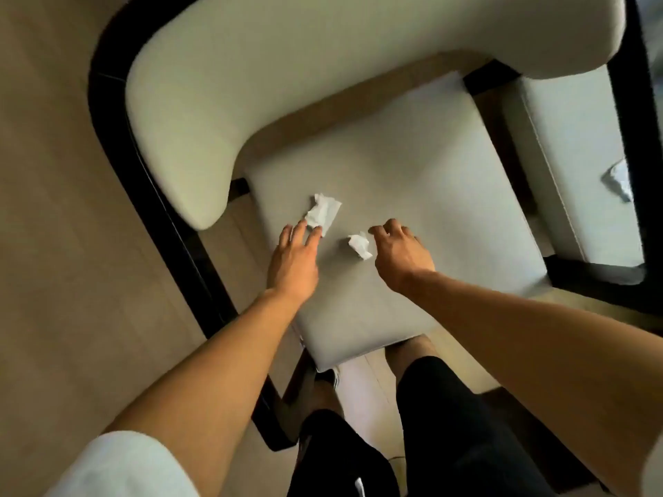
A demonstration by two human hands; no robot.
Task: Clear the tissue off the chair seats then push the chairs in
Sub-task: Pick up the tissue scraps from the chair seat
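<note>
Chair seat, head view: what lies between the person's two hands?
In the head view, a small crumpled tissue lies on the seat between the left hand and right hand, nearer the right.

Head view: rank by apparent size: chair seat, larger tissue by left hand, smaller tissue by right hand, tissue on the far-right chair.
1. Chair seat, by far the largest.
2. Larger tissue, touched by the left hand.
3. Smaller tissue beside the right hand and far-right tissue: unranked, since the latter is cropped and farther off.
</note>
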